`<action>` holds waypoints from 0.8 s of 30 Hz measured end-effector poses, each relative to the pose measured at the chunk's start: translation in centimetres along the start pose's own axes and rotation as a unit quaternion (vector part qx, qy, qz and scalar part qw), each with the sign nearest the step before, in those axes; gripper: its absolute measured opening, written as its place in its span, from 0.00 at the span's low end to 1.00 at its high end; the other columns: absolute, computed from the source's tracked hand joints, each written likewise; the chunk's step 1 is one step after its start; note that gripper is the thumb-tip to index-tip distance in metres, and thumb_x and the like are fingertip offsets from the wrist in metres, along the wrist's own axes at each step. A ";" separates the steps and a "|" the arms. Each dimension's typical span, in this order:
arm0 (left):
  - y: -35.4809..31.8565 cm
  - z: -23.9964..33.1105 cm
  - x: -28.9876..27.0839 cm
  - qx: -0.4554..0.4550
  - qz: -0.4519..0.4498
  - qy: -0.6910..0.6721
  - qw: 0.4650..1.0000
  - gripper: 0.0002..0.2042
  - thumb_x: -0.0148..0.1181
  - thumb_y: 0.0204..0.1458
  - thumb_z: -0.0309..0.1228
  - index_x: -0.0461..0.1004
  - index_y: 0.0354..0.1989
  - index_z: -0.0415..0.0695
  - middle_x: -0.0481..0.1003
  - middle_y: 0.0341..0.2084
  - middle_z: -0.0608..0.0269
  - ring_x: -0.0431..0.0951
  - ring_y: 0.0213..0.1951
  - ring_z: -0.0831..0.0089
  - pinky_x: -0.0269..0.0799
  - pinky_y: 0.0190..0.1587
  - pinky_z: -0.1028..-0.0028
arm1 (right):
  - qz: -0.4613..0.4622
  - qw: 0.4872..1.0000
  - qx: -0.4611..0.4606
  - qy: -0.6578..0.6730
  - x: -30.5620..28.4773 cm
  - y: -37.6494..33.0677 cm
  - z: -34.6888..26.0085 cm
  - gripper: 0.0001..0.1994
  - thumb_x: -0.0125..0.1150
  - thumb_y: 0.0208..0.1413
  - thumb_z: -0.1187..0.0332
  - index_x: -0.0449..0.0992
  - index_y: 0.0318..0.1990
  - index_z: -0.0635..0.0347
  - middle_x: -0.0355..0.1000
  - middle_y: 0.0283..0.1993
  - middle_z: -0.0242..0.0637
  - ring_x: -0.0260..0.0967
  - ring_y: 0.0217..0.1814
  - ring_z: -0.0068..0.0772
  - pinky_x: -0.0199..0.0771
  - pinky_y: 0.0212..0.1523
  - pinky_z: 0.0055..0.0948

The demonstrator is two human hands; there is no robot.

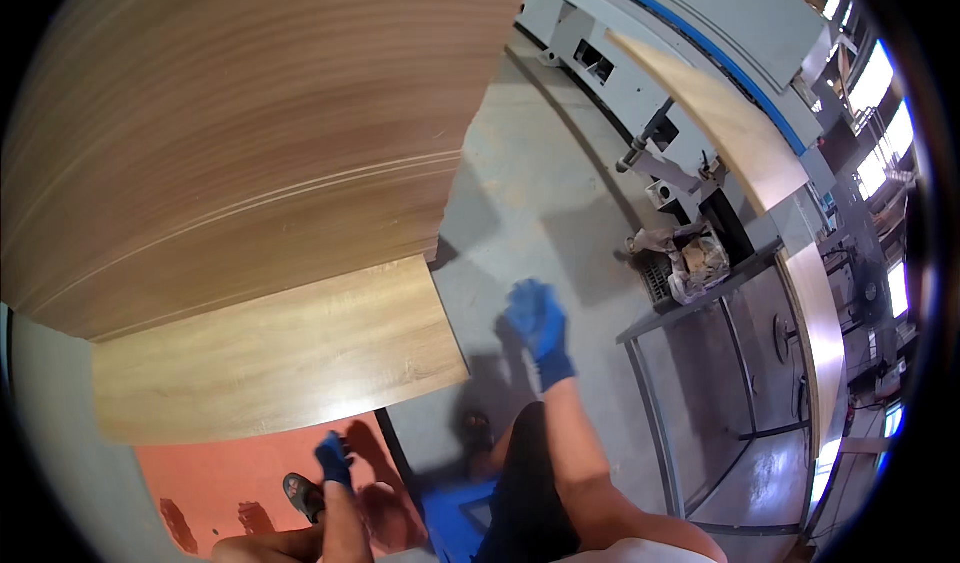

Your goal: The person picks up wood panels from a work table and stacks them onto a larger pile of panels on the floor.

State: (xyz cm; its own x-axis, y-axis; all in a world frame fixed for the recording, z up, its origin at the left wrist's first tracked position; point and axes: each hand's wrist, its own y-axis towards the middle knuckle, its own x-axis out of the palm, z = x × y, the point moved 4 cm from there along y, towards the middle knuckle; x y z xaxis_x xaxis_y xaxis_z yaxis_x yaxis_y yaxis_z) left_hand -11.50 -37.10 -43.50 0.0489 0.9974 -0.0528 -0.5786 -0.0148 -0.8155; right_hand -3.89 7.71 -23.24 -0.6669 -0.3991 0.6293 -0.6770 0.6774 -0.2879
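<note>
- Nearest your body, your left hand (333, 455), in a blue glove, is over the red surface (220, 468), just off the near edge of the pale board. Its fingers look loosely bent, with nothing seen in them; whether they brush the board, you cannot tell from here.
- The pale board (280, 358) lies just beyond that hand, its near right corner jutting toward the grey floor (590, 233). It looks broad, flat and stiff, probably heavy enough to need both your hands.
- Its face shines, so expect gloves to slide on it. Better holds would be the near edge and the right-hand edge, fingers beneath and thumbs on top; the corners are likely the parts that chip.
- Your right hand (538, 323), also gloved in blue, is over the floor, apart from the board's right edge. It is blurred, but the fingers look extended and released, with nothing seen in them.
- Along the pale board's far edge rises the brown wood-grained mass (260, 113), uneven down its right side; it appears heavier, and you would do well not to knock it.
- Farther right stand a grey metal frame (655, 418) and, beyond it, a large grey machine (730, 13).
</note>
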 end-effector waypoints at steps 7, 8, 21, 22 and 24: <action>-17.4 4.9 14.8 0.057 -0.271 0.040 0.960 0.17 0.46 0.51 0.42 0.70 0.38 0.40 0.74 0.32 0.58 0.74 0.30 0.69 0.70 0.31 0.70 | -0.113 0.943 -0.239 0.204 2.5 -13.0 -28.7 0.32 0.42 0.50 0.44 0.59 0.53 0.64 0.59 0.55 0.47 0.54 0.58 0.42 0.51 0.58 0.43; -19.2 6.2 16.4 0.073 -0.312 0.021 0.947 0.17 0.46 0.51 0.42 0.70 0.38 0.40 0.74 0.32 0.57 0.74 0.31 0.69 0.70 0.31 0.71 | -0.155 0.936 -0.272 0.162 2.0 -14.4 -31.7 0.34 0.42 0.50 0.44 0.57 0.54 0.65 0.58 0.55 0.48 0.54 0.58 0.44 0.51 0.58 0.44; -53.7 18.2 41.6 0.074 -0.708 -0.036 0.702 0.29 0.52 0.46 0.50 0.60 0.50 0.38 0.67 0.43 0.60 0.70 0.42 0.68 0.69 0.39 0.67 | -0.040 0.962 -0.264 0.047 -1.7 -13.1 -37.7 0.22 0.49 0.49 0.68 0.57 0.53 0.61 0.61 0.51 0.46 0.62 0.50 0.47 0.63 0.50 0.45; -56.7 18.9 40.3 0.090 -0.684 -0.096 0.718 0.24 0.52 0.48 0.44 0.62 0.47 0.37 0.68 0.42 0.58 0.72 0.38 0.67 0.70 0.38 0.67 | -0.046 0.959 -0.278 0.037 -0.1 -14.5 -36.7 0.22 0.49 0.49 0.68 0.57 0.53 0.60 0.61 0.51 0.45 0.62 0.50 0.47 0.64 0.50 0.44; -54.0 20.1 42.5 0.153 -0.670 -0.094 0.720 0.22 0.51 0.48 0.40 0.63 0.46 0.36 0.69 0.40 0.56 0.73 0.37 0.67 0.71 0.37 0.68 | -0.061 0.949 -0.309 -0.016 3.2 -16.1 -35.1 0.22 0.50 0.49 0.67 0.58 0.54 0.59 0.61 0.51 0.43 0.62 0.50 0.46 0.63 0.50 0.42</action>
State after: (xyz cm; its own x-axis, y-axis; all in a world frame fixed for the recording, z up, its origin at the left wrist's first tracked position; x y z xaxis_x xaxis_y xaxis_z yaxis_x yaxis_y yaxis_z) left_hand 5.44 7.49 9.86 0.6358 0.0934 0.7661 -0.2677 0.9577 0.1054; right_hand 15.83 17.19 8.72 -0.6112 -0.5104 0.6049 -0.4449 0.8537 0.2708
